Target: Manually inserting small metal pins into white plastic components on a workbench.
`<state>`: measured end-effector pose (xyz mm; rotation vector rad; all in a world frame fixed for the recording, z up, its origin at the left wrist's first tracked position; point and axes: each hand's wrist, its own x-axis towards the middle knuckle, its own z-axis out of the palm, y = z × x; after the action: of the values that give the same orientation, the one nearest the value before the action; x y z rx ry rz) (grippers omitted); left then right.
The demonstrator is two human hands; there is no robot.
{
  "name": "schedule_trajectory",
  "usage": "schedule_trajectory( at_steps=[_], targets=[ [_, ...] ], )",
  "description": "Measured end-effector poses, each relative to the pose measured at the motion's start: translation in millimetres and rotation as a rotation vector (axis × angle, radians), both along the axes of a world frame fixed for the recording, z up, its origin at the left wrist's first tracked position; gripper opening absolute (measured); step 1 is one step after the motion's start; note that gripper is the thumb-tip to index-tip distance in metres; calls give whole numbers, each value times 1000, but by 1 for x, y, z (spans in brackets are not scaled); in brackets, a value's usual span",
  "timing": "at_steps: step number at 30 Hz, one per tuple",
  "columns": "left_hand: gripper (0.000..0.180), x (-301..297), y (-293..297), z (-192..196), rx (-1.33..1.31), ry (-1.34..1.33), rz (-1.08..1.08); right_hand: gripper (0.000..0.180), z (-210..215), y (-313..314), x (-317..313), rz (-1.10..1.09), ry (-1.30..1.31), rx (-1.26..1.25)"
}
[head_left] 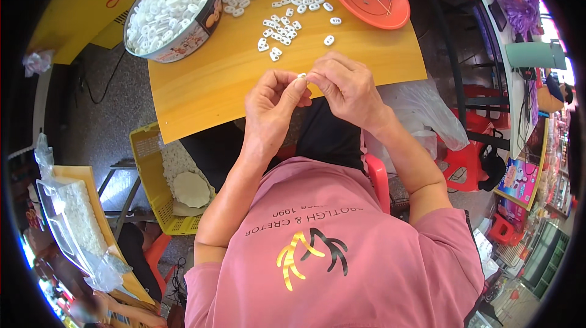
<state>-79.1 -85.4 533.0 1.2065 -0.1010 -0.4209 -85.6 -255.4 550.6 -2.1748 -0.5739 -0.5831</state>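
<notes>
A small white plastic piece (301, 76) is pinched between the fingertips of both hands, just above the near edge of the yellow desk (207, 83). The left hand (273, 105) grasps it with thumb and forefinger, and the right hand (345, 87) closes on it from the other side. Behind the hands, more loose white pieces (287, 22) lie scattered on the desk. Further back stand a round tin (201, 25) full of white pieces and an orange plate (390, 13) holding small grey metal parts.

Single head-worn fisheye view, steeply downward, close over the table (201, 93)
</notes>
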Motion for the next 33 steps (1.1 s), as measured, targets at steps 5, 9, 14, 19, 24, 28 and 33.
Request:
schedule_trajectory(
  at_steps=[5,9,14,19,24,28,33],
  targets=[
    [14,2,-1,-1,122,-95,-9,11,-6,0,0,2,47,33],
    [15,15,6,-6,207,-179,-83,10,-9,-6,5,69,136,-11],
    [16,14,8,-20,87,-16,-120,9,-21,-10,3,115,181,56],
    [15,11,7,-25,17,51,-70,13,-10,-39,20,-144,226,-73],
    [16,13,4,-26,-8,93,-36,20,-22,-60,36,-432,249,-221],
    [16,11,3,-25,-8,80,-21,20,-28,-48,39,-422,276,-344],
    [16,13,3,-18,-11,80,-3,16,-31,-48,40,-315,191,-238]
  ],
)
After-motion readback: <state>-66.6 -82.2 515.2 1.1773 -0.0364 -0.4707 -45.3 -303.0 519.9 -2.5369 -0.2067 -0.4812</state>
